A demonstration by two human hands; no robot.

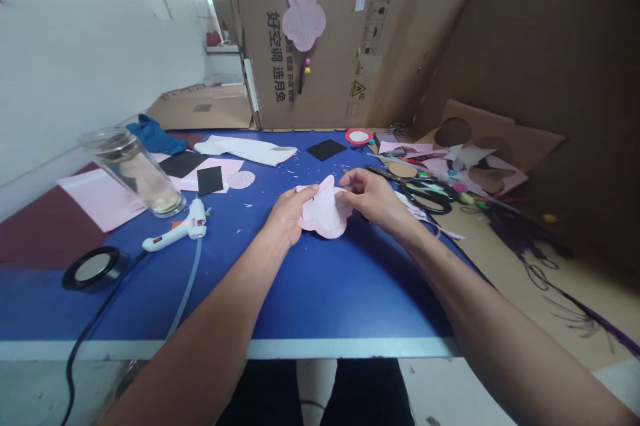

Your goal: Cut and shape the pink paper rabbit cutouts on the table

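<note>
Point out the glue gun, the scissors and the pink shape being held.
glue gun (174, 233), head view, on its white body.
scissors (411, 187), head view, where the black handles meet the blades.
pink shape (325, 216), head view, on its bare middle.

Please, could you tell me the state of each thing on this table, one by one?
pink felt shape, held between both hands
left hand, gripping its left edge
right hand, gripping its right edge
glue gun, lying on its side, cord attached
glass jar, standing, almost empty
scissors, lying flat, untouched
tape roll, lying flat
</note>
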